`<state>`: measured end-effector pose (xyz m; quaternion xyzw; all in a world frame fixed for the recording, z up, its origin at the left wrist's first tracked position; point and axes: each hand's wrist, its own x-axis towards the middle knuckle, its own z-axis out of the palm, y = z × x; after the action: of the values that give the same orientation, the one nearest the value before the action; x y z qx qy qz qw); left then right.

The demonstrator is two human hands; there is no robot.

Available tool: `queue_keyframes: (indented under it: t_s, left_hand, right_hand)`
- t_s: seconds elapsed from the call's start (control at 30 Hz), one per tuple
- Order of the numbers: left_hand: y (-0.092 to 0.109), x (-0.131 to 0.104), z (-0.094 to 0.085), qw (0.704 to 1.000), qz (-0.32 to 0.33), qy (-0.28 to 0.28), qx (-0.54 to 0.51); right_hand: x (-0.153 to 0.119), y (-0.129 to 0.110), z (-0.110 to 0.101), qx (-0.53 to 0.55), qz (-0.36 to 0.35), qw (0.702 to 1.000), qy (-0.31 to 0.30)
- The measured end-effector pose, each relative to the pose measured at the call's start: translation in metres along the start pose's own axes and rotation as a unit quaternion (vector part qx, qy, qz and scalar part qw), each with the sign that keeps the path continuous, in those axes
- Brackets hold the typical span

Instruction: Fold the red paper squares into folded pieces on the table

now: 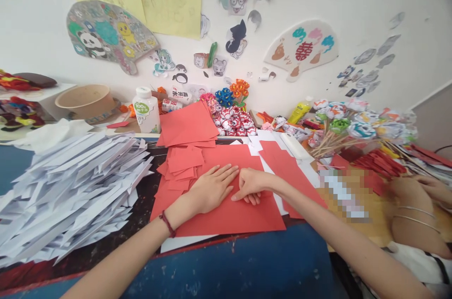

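A large red paper sheet (243, 219) lies in front of me on the dark table. My left hand (211, 190) rests palm down on it, with the fingers stretched toward the upper right. Just to its right, my right hand (251, 186) is curled on the same sheet, thumb pointing left and down. What its bent fingers hold, if anything, is hidden. Small red paper pieces (185, 160) are piled at the sheet's upper left, and a stack of red paper (189, 125) sits behind them. More red strips of paper (289, 179) lie to the right.
Folded white paper strips (81, 181) form a big heap at left. Along the wall are a white bottle (146, 110), a round tan container (84, 101) and paper flowers (235, 120). At right, stick flowers (360, 120) stand near another person's arm (413, 214).
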<state>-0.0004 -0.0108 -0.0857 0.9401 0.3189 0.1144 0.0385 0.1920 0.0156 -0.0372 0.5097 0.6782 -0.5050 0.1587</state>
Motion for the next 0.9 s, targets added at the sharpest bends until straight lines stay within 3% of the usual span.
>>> queue_keyframes:
  t_s: [0.33,0.67,0.9]
  left_hand:
    - [0.002,-0.001,-0.004,1.000,-0.002,0.008,-0.007]
    - [0.003,-0.001,-0.006,1.000,-0.005,0.003,-0.010]
    - [0.002,-0.001,-0.006,1.000,0.000,0.014,-0.001]
  right_hand:
    - [-0.022,0.034,-0.011,0.035,0.034,0.999,-0.003]
    - [-0.051,0.055,-0.022,0.026,0.123,0.991,0.048]
    - [-0.064,0.079,-0.027,0.016,0.125,0.990,0.066]
